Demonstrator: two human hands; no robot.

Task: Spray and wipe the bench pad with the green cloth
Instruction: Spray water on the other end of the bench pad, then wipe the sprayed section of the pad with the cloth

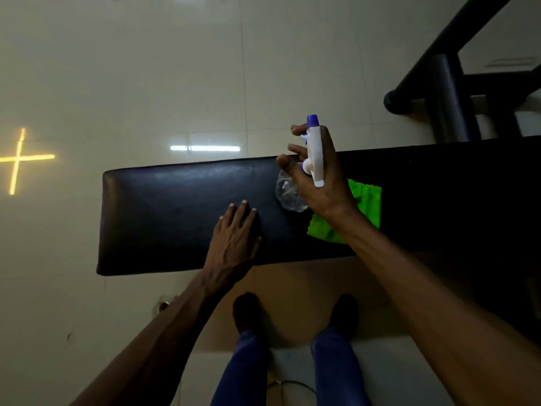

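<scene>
A long black bench pad (175,218) runs across the middle of the head view. My right hand (322,183) grips a clear spray bottle (288,191) with a white and purple trigger head, held above the pad with the nozzle pointing away from me. Crumpled on the pad just right of that hand lies the green cloth (366,200), partly hidden by my wrist. My left hand (237,232) rests flat on the pad's near side, fingers spread, holding nothing.
A black metal frame (450,92) of gym equipment stands beyond the bench at upper right. Pale tiled floor (146,83) surrounds the bench. My legs and shoes (246,315) stand below the pad's near edge.
</scene>
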